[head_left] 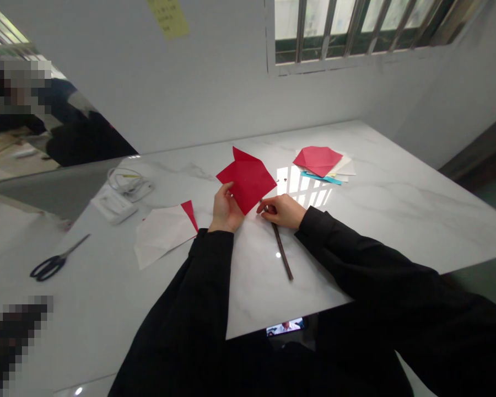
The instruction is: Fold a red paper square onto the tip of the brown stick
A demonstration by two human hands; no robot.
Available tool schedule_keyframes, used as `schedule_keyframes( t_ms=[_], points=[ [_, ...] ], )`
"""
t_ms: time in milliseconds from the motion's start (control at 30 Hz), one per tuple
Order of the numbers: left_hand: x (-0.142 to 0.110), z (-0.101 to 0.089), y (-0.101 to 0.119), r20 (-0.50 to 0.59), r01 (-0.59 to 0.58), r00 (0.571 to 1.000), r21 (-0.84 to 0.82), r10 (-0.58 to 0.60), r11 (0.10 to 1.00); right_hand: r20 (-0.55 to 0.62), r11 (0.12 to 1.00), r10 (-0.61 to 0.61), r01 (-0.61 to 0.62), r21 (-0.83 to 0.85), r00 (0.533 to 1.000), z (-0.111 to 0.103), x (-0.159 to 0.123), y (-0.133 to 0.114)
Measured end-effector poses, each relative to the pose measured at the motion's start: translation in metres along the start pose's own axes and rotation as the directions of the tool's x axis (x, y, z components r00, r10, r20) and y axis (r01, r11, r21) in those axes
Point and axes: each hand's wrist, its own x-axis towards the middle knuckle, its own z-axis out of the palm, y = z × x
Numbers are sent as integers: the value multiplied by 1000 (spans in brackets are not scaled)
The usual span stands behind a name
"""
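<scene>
A cut and creased piece of red paper (252,176) is raised over the table with a pointed flap at its top. My left hand (227,210) grips its lower left edge, thumb on the near face and the other fingers mostly hidden. Close to the paper's lower right corner, my right hand (284,211) is closed with fingers pinched around the upper part of a thin dark brown stick (284,253). The stick slants toward me, and its exact kind is unclear. Left of my left hand lies a whitish sheet of paper (161,231) with a red strip (189,216) at its edge.
Stacked coloured papers (318,161) lie at the back right. Scissors (58,264) rest on the left, near a white box (113,203) with a coiled cable (128,182). A phone (287,326) shows below the table's front edge. The wall (215,82) bounds the back.
</scene>
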Motion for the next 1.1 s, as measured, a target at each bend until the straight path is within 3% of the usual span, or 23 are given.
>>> schedule_keyframes(
  t_ms=[1100],
  points=[
    [2, -1, -1, 3, -14, 1000, 14, 14, 1000, 0, 1000, -7, 7, 3, 1000, -2, -1, 0]
  ],
)
